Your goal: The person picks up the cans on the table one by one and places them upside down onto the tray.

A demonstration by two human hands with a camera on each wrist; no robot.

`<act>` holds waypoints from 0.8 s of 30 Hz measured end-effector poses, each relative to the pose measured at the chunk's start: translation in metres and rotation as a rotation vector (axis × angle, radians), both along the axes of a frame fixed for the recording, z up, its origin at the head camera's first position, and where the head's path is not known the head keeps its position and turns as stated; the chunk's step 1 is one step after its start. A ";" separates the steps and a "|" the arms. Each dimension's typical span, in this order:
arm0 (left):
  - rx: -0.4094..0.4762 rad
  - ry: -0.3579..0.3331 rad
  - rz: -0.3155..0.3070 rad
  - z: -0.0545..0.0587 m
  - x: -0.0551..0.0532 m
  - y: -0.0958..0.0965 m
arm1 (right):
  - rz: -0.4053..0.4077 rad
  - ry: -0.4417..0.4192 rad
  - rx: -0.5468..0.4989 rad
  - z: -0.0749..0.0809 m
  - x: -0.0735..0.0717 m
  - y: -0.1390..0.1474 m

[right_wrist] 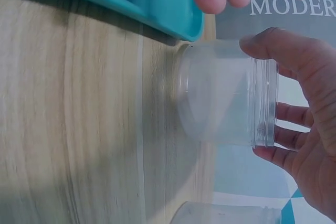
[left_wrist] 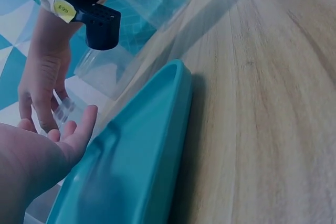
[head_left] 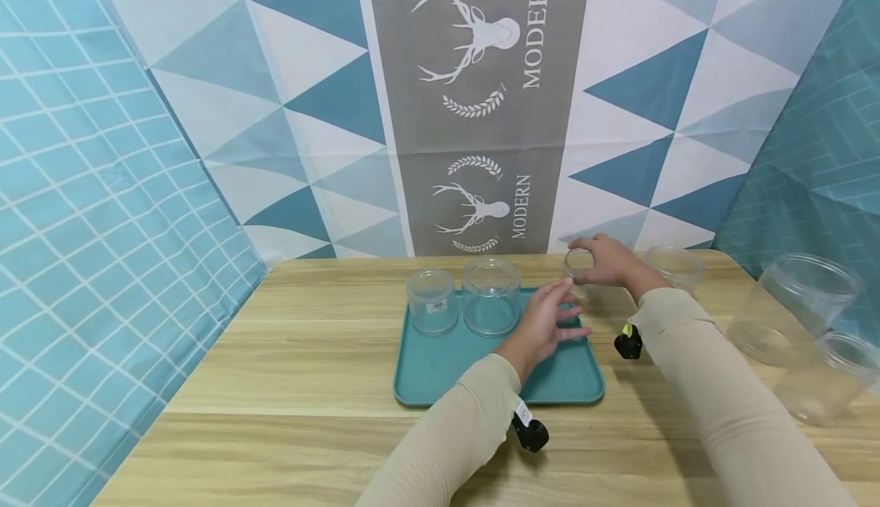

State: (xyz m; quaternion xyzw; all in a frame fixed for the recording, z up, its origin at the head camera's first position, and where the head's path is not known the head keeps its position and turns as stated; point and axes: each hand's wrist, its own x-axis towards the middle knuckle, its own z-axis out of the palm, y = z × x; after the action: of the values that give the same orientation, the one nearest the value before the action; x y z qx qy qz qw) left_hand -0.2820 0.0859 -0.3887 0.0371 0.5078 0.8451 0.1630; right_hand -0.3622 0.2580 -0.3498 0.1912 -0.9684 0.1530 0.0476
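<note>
My right hand [head_left: 608,264] grips a small clear jar [right_wrist: 220,93] by its threaded rim, thumb on one side and fingers on the other. This jar is upright just beyond the back right corner of the teal tray [head_left: 447,373]; whether its base touches the table I cannot tell. Over the tray's right part, my left hand [head_left: 543,325] holds nothing, its fingers extended toward the gripped jar. Two more clear jars stand at the back of the tray: a labelled one [head_left: 431,302] on the left and a wider one [head_left: 491,298] beside it.
Behind my right wrist stands another clear jar [head_left: 675,264]. Farther right are a large clear jar [head_left: 791,308] and a smaller one [head_left: 828,377] in front of it. Patterned cloth [head_left: 474,133] hangs along the back edge of the wooden table [head_left: 296,369].
</note>
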 end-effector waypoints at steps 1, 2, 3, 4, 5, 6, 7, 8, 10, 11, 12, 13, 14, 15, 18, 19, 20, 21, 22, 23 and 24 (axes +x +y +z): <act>0.005 -0.004 -0.001 0.000 0.000 0.000 | 0.002 0.003 0.003 0.000 0.001 0.000; 0.010 -0.008 -0.001 -0.001 -0.001 0.000 | 0.006 0.008 0.005 0.001 0.002 0.000; 0.017 -0.013 -0.001 -0.001 -0.001 0.000 | 0.011 0.012 0.006 0.002 0.004 0.000; 0.025 -0.017 0.000 -0.002 -0.001 0.000 | 0.016 0.017 0.008 0.002 0.005 0.001; 0.033 -0.021 -0.001 -0.002 -0.001 0.000 | 0.023 0.024 0.007 0.003 0.006 0.001; 0.043 -0.024 -0.001 -0.002 -0.001 0.000 | 0.030 0.031 0.005 0.004 0.007 0.001; 0.054 -0.028 -0.003 -0.002 -0.001 0.000 | 0.039 0.040 0.002 0.005 0.009 0.001; 0.064 -0.031 -0.004 -0.002 -0.001 -0.001 | 0.047 0.049 0.000 0.006 0.010 0.002; 0.084 -0.039 -0.009 -0.002 0.000 -0.001 | 0.053 0.060 -0.004 0.008 0.012 0.002; 0.093 -0.041 -0.012 -0.002 0.000 -0.001 | 0.053 0.061 -0.008 0.009 0.013 0.003; 0.103 -0.045 -0.014 -0.002 0.001 -0.001 | 0.054 0.063 -0.006 0.010 0.014 0.003; 0.110 -0.048 -0.015 -0.002 0.001 -0.002 | 0.052 0.060 -0.008 0.010 0.015 0.003; 0.116 -0.050 -0.016 -0.002 0.002 -0.002 | 0.050 0.058 -0.006 0.011 0.016 0.003; 0.121 -0.050 -0.020 -0.002 0.002 -0.003 | 0.045 0.053 -0.005 0.012 0.017 0.003; 0.123 -0.045 -0.028 -0.004 0.003 -0.005 | 0.044 0.044 0.001 0.013 0.020 0.002; 0.122 -0.043 -0.031 -0.004 0.003 -0.005 | 0.045 0.045 0.004 0.014 0.021 0.003; 0.124 -0.041 -0.036 -0.004 0.004 -0.006 | 0.046 0.048 0.007 0.014 0.023 0.003; 0.125 -0.039 -0.041 -0.005 0.004 -0.006 | 0.046 0.051 0.009 0.015 0.024 0.003; 0.125 -0.038 -0.045 -0.005 0.005 -0.006 | 0.050 0.057 0.010 0.016 0.026 0.003; 0.129 -0.040 -0.047 -0.005 0.005 -0.007 | 0.053 0.065 0.011 0.017 0.028 0.004; 0.134 -0.041 -0.048 -0.006 0.005 -0.007 | 0.056 0.073 0.010 0.018 0.029 0.004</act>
State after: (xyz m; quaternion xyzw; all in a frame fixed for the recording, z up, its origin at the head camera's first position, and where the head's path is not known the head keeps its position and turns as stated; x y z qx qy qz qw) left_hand -0.2768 0.0789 -0.3943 0.0427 0.4457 0.8736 0.1907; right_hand -0.3328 0.2617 -0.3321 0.2239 -0.9611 0.1421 0.0774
